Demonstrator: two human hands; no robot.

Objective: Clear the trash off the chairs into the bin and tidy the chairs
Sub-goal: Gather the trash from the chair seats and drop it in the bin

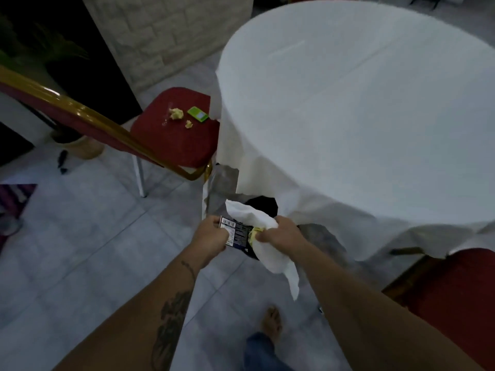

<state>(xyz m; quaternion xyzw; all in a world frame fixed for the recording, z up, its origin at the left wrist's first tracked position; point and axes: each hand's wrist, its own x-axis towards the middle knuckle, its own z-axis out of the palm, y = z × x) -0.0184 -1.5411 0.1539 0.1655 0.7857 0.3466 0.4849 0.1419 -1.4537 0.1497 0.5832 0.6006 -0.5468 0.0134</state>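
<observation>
Head view: my left hand pinches a dark barcoded wrapper, my right hand clenches a crumpled white napkin in curled fingers, beside the white-clothed round surface. Left of it, behind a gold chair back, yellowish scraps litter a red seat.

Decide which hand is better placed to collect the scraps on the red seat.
Left, probably: both hands are full, but the left hand, gripping a wrapper, is nearer the red seat than the right hand.

A banquet or function hall: a round table draped in white cloth, gold-framed chairs with red cushions beside it, pale floor tiles, a stone-faced pillar, a potted plant behind
</observation>
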